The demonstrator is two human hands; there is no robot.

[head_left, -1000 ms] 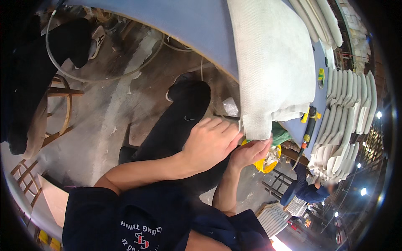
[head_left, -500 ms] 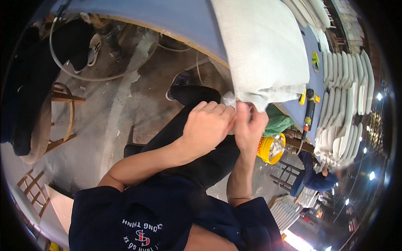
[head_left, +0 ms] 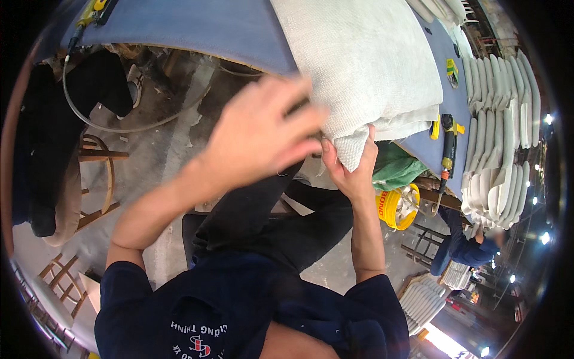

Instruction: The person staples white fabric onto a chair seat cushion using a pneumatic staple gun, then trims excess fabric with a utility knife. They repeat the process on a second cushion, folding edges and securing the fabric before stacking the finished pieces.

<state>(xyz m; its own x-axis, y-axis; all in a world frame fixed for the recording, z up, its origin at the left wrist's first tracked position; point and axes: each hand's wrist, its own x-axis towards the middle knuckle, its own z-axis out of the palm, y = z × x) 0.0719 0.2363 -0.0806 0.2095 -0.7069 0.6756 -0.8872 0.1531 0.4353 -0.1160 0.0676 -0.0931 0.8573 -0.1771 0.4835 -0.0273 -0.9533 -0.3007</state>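
A large off-white fabric cushion (head_left: 365, 60) lies on a blue table top (head_left: 197, 27) and hangs over its near edge. My right hand (head_left: 350, 170) grips the cushion's lower corner from below, fingers pinching the cloth. My left hand (head_left: 263, 134) is raised in front of the cushion's edge, blurred by motion, fingers spread and pressed against the cloth. Whether it grasps any cloth I cannot tell. My dark trousers (head_left: 269, 215) show below.
A yellow bucket (head_left: 397, 206) and a green cloth (head_left: 397, 167) sit under the table. A yellow-and-black tool (head_left: 448, 143) lies on the table's right end. Stacked white cushions (head_left: 499, 149) stand at right. Wooden chairs (head_left: 95, 179) at left; a seated person in blue (head_left: 463, 242) at lower right.
Both hands have risen with the cushion's corner. My left hand swung up and left across the cushion's edge and opened, while my right hand kept its hold on the corner.
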